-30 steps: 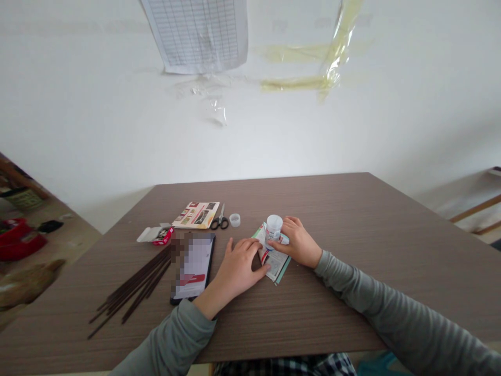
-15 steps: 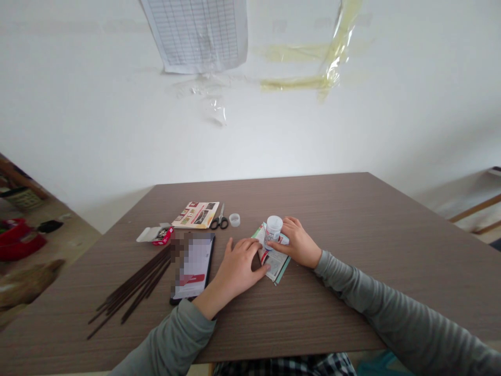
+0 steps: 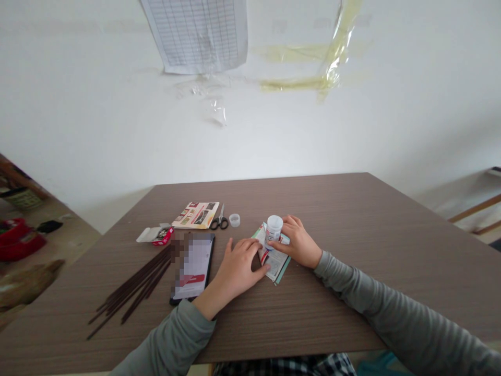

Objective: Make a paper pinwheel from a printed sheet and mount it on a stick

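My right hand is closed around a small white plastic bottle, thumb on the near side and fingers on the far side. The bottle stands upright on a printed leaflet with green and red patches. My left hand rests palm down at the leaflet's left edge, its fingers spread and the thumb lying on the paper. Whether the left fingertips touch the bottle is hard to make out. A translucent round cap lies on the table beyond my left hand.
Scissors and a printed booklet lie at the back left. A phone is beside my left forearm, near several dark thin sticks. Farther left sits an opened small red box. The brown table meets a white wall.
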`<state>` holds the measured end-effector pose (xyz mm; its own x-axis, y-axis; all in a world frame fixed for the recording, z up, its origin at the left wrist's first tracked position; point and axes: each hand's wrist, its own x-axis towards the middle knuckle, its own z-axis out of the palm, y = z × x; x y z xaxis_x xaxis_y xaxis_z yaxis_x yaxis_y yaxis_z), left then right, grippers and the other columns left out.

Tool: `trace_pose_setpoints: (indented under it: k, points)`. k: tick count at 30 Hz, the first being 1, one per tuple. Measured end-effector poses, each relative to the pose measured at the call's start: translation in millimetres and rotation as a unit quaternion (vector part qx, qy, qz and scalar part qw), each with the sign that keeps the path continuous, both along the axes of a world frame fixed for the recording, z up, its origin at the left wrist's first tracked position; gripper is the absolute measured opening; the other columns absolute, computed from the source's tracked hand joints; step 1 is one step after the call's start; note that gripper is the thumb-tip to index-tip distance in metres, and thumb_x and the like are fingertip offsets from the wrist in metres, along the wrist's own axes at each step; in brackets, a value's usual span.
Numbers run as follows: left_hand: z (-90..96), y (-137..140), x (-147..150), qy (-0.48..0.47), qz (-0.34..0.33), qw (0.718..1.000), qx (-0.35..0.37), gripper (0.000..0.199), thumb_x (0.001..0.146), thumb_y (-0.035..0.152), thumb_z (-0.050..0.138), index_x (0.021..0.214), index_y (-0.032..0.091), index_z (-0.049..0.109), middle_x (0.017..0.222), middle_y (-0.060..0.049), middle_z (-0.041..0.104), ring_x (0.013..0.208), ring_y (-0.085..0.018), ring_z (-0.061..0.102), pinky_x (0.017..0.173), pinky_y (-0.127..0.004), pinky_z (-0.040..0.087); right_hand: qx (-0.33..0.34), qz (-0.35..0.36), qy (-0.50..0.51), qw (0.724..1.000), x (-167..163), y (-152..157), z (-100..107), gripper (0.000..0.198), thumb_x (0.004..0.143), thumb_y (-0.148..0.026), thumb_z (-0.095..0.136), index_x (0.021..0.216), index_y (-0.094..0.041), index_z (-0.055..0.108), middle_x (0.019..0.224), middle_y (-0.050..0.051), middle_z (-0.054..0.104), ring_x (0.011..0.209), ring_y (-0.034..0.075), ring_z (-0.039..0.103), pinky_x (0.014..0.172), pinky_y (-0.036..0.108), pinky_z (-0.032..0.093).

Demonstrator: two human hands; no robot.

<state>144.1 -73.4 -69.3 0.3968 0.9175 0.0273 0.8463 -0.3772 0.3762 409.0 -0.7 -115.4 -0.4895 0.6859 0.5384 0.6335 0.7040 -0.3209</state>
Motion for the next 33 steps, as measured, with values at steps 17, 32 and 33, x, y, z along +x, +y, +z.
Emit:
trace_pose_setpoints:
  k: [17,32,33]
  points:
    - [4.6,-1.7,2.0,-0.004,0.006,1.0,-0.008,0.038,0.11,0.034,0.096,0.147,0.028,0.087,0.175,-0.017,0.086,0.173,-0.049,0.074,0.159,-0.091,0.031,-0.03,0.005,0.028,0.999,-1.4,2.0,-0.7,0.019,0.116,-0.044,0.099,0.11,-0.031,0.086,0.12,0.009,0.092,0.133,0.039,0.08,0.144,0.077,0.052]
    - [7.8,-5.9,2.5,-0.003,0.007,1.0,-0.006,0.035,0.112,0.024,0.09,0.146,0.027,0.084,0.178,-0.018,0.084,0.176,-0.051,0.072,0.159,-0.092,0.032,-0.118,-0.002,0.262,0.958,9.9,12.4,-1.5,0.041,0.111,-0.069,0.096,0.115,-0.029,0.098,0.125,0.014,0.1,0.125,0.044,0.094,0.125,0.069,0.074]
    - [8.0,-6.0,2.4,-0.001,0.009,1.0,-0.01,0.036,0.112,0.024,0.091,0.147,0.027,0.084,0.178,-0.018,0.084,0.176,-0.051,0.071,0.159,-0.091,0.032,-0.139,0.001,0.289,0.947,10.5,13.0,-1.7,0.045,0.109,-0.074,0.096,0.115,-0.029,0.098,0.123,0.014,0.1,0.122,0.044,0.095,0.121,0.068,0.077]
